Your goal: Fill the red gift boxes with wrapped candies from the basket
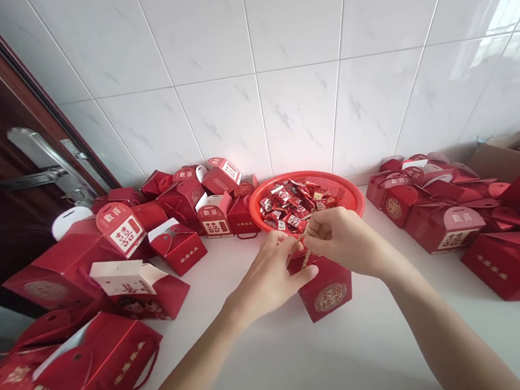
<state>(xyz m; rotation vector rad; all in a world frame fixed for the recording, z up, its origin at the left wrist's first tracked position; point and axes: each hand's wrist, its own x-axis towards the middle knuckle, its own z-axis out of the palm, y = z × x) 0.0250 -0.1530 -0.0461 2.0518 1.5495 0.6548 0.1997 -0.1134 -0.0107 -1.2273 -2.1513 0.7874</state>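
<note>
Where the forearms extend over the white tabletop (285, 372), a red gift box (326, 289) stands centrally. Above it, the left hand (270, 269) is half curled at the twine (306, 258); its grip cannot be determined. The right hand (346, 238) pinches the twine, thumb against fingers. Behind sits a red plastic basket (255, 208) containing wrapped candies (295, 206), then the tiled wall (305, 104).

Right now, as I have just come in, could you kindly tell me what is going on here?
A person's right hand pinches twine over a red box on the white table, and the left hand is at the twine too. Whether it is knotted is hidden. Behind the box, a red basket holds small wrapped packets, and more red boxes stand on both sides.
</note>
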